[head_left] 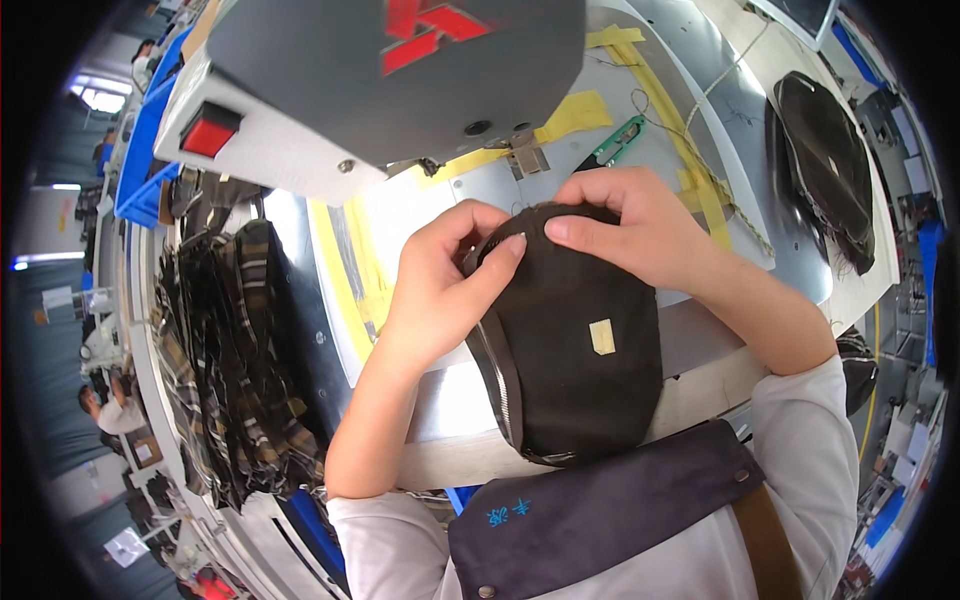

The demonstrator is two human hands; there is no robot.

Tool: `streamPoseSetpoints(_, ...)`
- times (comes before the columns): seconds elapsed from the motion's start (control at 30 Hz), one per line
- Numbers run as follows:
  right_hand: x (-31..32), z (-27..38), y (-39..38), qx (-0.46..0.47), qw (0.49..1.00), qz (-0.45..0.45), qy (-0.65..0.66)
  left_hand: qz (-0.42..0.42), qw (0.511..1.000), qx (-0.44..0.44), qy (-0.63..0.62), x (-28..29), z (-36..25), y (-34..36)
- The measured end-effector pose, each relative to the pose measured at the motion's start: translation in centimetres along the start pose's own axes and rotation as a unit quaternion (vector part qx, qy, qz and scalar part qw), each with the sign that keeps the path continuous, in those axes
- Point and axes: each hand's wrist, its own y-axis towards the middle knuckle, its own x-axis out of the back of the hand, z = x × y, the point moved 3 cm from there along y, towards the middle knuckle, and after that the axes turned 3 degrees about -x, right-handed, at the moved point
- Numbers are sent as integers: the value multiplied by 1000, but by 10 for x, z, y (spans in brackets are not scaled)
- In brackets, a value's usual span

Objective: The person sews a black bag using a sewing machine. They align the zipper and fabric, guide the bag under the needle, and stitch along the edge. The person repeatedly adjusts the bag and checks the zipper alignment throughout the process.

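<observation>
A dark brown fabric bag piece (570, 400) hangs over the front edge of the work table, its rounded top lying near the machine. Along its left side runs a zipper (505, 390) with pale teeth, and a small cream tag (602, 338) sits on its face. My left hand (435, 280) pinches the top left of the rim, thumb on the face and fingers behind. At the top right, my right hand (635, 225) grips the same rim between thumb and curled fingers. Just beyond my right hand lie green-handled thread snips (615, 145).
The grey head of a sewing machine (400, 90) with a red switch (210, 130) overhangs the table. Yellow tape (580, 115) marks the work plate. Plaid fabric pieces (230, 350) are heaped at left; a similar dark bag piece (825, 160) lies far right. Blue bins (145, 190) stand far left.
</observation>
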Motion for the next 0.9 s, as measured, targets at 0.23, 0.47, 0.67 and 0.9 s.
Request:
streamPoseSetpoints(0.23, 1, 5, -2, -16, 996, 39, -73, 65, 998, 12, 23, 0, 2, -1)
streamPoseSetpoints(0.47, -1, 3, -2, 5, 996, 44, -80, 82, 995, 38, -35, -2, 15, -1)
streamPoseSetpoints(0.67, 4, -2, 2, -1, 997, 57, -49, 87, 992, 36, -88, -8, 16, 1)
streamPoseSetpoints(0.9, 8, -8, 6, 14, 993, 118, 20, 126, 985, 17, -115, -7, 22, 1)
